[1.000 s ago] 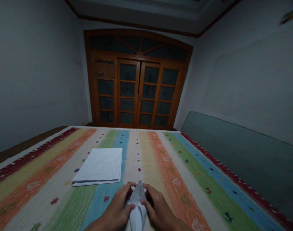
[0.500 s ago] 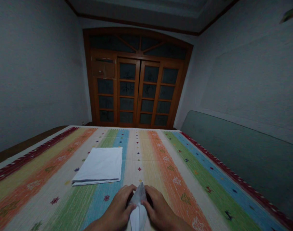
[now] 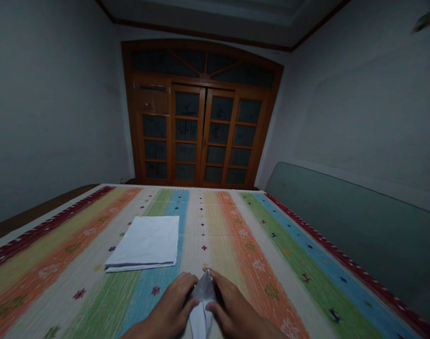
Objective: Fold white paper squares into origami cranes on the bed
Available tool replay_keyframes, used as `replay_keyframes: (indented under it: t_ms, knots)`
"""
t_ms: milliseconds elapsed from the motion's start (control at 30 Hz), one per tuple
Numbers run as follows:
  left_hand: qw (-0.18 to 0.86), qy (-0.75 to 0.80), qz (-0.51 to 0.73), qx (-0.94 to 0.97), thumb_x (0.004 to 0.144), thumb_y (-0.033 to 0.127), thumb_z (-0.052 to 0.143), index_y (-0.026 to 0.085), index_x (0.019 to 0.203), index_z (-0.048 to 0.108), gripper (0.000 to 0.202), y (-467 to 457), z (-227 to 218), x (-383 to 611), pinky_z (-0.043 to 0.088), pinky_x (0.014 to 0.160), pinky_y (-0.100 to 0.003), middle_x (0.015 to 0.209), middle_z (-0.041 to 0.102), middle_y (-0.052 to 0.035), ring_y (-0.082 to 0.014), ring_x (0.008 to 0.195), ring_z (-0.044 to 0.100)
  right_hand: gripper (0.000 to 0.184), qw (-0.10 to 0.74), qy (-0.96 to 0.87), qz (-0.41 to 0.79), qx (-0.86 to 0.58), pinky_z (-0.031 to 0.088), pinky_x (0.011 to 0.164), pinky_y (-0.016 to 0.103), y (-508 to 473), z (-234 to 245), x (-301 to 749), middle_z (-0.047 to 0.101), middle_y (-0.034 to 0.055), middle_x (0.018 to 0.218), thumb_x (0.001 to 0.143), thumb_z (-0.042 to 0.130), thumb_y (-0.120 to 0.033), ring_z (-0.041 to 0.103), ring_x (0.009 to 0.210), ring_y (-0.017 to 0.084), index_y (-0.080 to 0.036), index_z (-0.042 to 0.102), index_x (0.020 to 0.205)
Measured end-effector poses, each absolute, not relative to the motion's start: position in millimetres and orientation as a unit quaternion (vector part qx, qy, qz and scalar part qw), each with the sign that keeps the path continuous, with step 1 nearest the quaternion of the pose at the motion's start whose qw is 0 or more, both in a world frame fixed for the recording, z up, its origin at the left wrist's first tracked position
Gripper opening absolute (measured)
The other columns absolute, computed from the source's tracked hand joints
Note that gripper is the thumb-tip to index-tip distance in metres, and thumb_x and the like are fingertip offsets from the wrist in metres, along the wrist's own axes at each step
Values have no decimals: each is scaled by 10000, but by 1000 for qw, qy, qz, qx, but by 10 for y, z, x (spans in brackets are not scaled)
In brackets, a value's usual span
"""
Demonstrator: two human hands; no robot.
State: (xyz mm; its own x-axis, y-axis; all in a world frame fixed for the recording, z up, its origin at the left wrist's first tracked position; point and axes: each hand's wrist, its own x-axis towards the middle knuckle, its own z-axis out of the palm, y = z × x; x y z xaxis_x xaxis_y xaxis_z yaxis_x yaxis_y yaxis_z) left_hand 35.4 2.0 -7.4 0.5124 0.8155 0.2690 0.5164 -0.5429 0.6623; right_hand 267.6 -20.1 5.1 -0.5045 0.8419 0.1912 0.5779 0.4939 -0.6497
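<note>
White stack [image 3: 142, 242]: flat, folded, cloth or paper, cannot tell which; sits left of the mat's centre line, over a blue stripe at its right side, near the left hand but not touching it.

Left hand [image 3: 169, 303]: narrow, fingers curled in against the left flank of the folded piece, stopping short of its tip.

Wooden door [image 3: 188, 132]: double-leaved, glazed, with an arched top, straight ahead beyond the mat's far edge.

Folded piece [image 3: 202, 301]: white, pointed, held between both hands near the mat's centre line; its long axis runs forward and back along the stripes, tip toward the far edge, tilted slightly to the right, lower end cut off by the view.

Right hand [image 3: 236, 306]: narrow, closed on the right flank, fingers reaching the tip, so it is the nearer hand to that point.

Green panel [image 3: 352, 226]: upright along the right side.

Striped mat [image 3: 359, 272]: multicoloured, with a red border along its right edge.
</note>
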Motion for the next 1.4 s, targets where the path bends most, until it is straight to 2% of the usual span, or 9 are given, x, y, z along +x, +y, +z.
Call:
replay_keyframes:
  t_ms: [67,200,300,433,633,833,1033,1200,1400]
  knots:
    - [244,400,276,840,889,126,597,204,952,617,102,15,-39,355,488,875,-355,982,669,-62,-243,937,607,699,252,-822,284,-425,352,1197,499,-202,49,2713,471,206,1545,860,636,-187,436,1438,322,-135,395,1514]
    - [229,403,254,849,884,81,596,194,869,610,115,-21,61,375,469,828,-331,924,636,-45,-233,919,598,634,287,-808,284,-428,425,1128,478,-200,11,2713,595,168,1417,827,647,-120,559,1306,308,-177,490,1439]
    - [228,395,253,853,891,60,593,197,865,623,143,-28,96,373,464,808,-307,931,639,-40,-223,921,609,436,295,-820,246,-425,522,970,400,-188,-2,2648,702,123,1168,839,589,-64,654,1090,266,-195,632,1253]
    - [196,369,261,870,888,3,560,201,917,658,223,24,114,318,466,799,-294,950,653,-42,-212,918,624,322,298,-837,183,-420,535,815,311,-158,14,2569,683,97,980,858,536,-16,663,925,223,-192,717,1058]
    - [131,340,273,890,913,25,557,195,939,659,201,136,116,222,480,767,-294,952,664,-57,-219,901,618,339,312,-855,108,-399,529,737,293,-64,-14,2609,683,97,916,888,525,-11,654,839,214,-197,753,1055]
    - [25,280,268,922,982,85,529,183,901,661,184,174,81,149,461,703,-296,867,672,-63,-215,804,587,263,287,-887,73,-353,516,689,283,-22,24,2725,702,116,886,959,540,-102,650,805,212,-175,760,1083]
    - [24,245,253,936,1024,117,471,217,1096,685,247,153,133,57,484,731,-293,951,677,-84,-210,849,604,293,252,-913,25,-319,499,681,289,-43,100,2751,692,115,881,1027,451,-146,614,815,214,-180,729,1113]
    - [33,248,266,931,987,97,498,238,1119,697,277,131,199,43,494,756,-319,956,659,-84,-226,883,595,296,252,-912,32,-321,496,731,310,-35,124,2756,679,119,954,1021,447,-113,587,897,222,-184,714,1126]
    - [16,267,247,932,941,80,521,250,1130,687,304,105,241,43,503,862,-410,996,642,-92,-261,946,578,291,238,-909,63,-337,490,777,314,-49,199,2775,651,102,1002,993,493,-96,571,953,218,-219,704,1150]
